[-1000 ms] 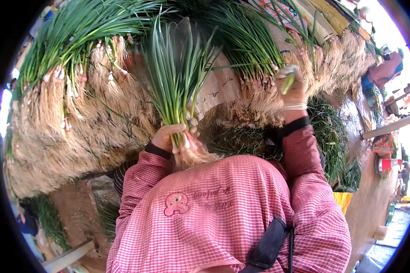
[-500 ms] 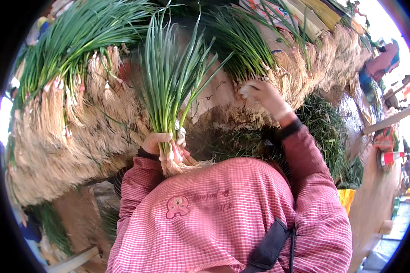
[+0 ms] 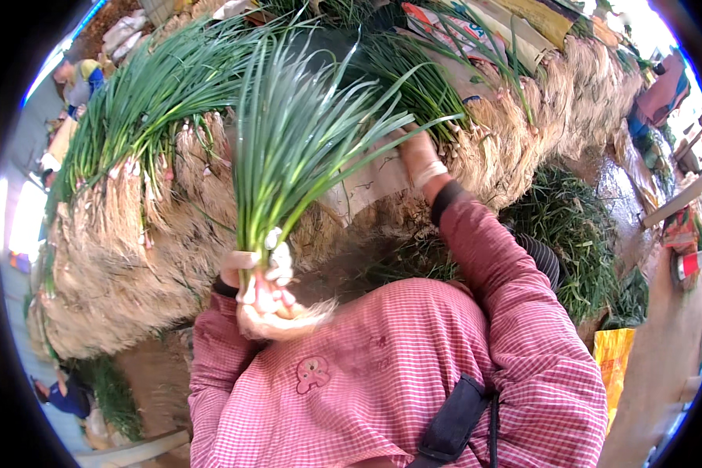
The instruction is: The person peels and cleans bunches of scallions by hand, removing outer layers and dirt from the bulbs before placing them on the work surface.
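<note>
Setting: open-air market stall, a long heap of spring onions [image 3: 132,234] laid roots outward, green tops behind, patterned sheeting [image 3: 444,23] beyond. Item: one bunch of spring onions [image 3: 288,148], held upright before the chest, left hand [image 3: 253,292] with its grip closed round the white bulb end just above the roots; right hand [image 3: 417,152] reaches to the heap, fingers resting on stalks there, whether it has anything clasped cannot be told. Handling, by judgement: light, limp-leaved, easily bruised or snapped; best taken at the firm bulb end.
</note>
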`<act>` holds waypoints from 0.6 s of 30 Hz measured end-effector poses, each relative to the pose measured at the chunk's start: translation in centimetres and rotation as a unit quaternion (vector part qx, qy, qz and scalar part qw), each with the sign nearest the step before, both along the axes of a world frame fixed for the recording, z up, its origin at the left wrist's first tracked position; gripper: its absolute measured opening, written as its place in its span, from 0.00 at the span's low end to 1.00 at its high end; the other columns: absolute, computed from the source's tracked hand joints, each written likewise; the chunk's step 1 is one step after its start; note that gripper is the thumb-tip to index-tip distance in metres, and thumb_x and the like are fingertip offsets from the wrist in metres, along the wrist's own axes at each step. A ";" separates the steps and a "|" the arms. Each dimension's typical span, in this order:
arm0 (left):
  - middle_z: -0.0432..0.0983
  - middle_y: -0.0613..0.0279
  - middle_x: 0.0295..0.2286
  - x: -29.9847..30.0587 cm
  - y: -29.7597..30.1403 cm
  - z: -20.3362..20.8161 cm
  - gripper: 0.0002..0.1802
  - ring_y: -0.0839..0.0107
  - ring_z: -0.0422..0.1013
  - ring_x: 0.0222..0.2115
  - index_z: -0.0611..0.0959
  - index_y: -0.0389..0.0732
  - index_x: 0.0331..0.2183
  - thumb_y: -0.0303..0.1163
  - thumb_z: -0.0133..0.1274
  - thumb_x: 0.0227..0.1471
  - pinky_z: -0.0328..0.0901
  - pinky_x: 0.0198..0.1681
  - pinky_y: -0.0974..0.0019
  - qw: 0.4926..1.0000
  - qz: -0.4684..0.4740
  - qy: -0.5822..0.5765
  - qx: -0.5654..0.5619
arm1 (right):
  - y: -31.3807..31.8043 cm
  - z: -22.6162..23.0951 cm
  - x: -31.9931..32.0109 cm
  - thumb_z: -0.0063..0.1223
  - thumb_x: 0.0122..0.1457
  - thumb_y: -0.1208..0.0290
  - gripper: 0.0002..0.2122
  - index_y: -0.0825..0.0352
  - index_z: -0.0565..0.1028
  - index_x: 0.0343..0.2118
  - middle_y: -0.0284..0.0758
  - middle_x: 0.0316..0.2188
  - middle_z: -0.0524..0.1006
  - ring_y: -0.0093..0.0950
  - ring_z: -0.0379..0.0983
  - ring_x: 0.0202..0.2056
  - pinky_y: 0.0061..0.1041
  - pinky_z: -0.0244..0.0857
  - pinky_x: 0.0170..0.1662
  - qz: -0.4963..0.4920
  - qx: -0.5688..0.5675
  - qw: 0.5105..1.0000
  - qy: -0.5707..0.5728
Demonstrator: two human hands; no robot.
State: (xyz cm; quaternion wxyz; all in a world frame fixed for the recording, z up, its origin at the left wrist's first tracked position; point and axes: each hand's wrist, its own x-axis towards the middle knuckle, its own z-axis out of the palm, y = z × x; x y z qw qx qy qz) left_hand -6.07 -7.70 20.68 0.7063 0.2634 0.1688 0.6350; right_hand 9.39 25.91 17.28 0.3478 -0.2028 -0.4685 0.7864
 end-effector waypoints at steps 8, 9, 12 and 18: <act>0.68 0.65 0.31 -0.2 -2.5 6.8 0.18 0.79 0.64 0.25 0.66 0.36 0.41 0.32 0.53 0.52 0.65 0.34 0.67 0.997 -0.023 -0.068 0.019 | -0.1 -5.1 8.0 0.53 0.57 0.69 0.11 0.68 0.73 0.41 0.39 0.32 0.77 0.35 0.75 0.34 0.30 0.69 0.36 0.135 0.674 0.647 -0.330; 0.68 0.66 0.31 0.2 -2.0 7.3 0.17 0.79 0.64 0.25 0.66 0.36 0.41 0.32 0.52 0.53 0.65 0.36 0.66 0.995 -0.051 -0.077 0.033 | -0.9 -4.3 7.9 0.53 0.57 0.69 0.12 0.69 0.72 0.41 0.40 0.34 0.77 0.35 0.75 0.35 0.31 0.68 0.37 0.123 0.668 0.659 -0.323; 0.66 0.68 0.30 2.1 -2.7 9.9 0.15 0.78 0.64 0.27 0.68 0.37 0.42 0.31 0.51 0.55 0.64 0.39 0.64 0.994 -0.061 -0.093 0.007 | -4.9 -0.9 5.6 0.55 0.57 0.67 0.14 0.70 0.71 0.41 0.39 0.36 0.77 0.32 0.74 0.38 0.31 0.67 0.40 0.058 0.521 0.807 -0.273; 0.65 0.66 0.31 3.0 -0.3 9.2 0.17 0.71 0.64 0.34 0.67 0.38 0.45 0.32 0.50 0.57 0.63 0.46 0.57 0.984 -0.137 -0.110 0.013 | -4.5 4.7 3.0 0.58 0.55 0.57 0.24 0.74 0.70 0.46 0.37 0.34 0.77 0.31 0.72 0.33 0.31 0.67 0.39 -0.068 0.419 0.905 -0.026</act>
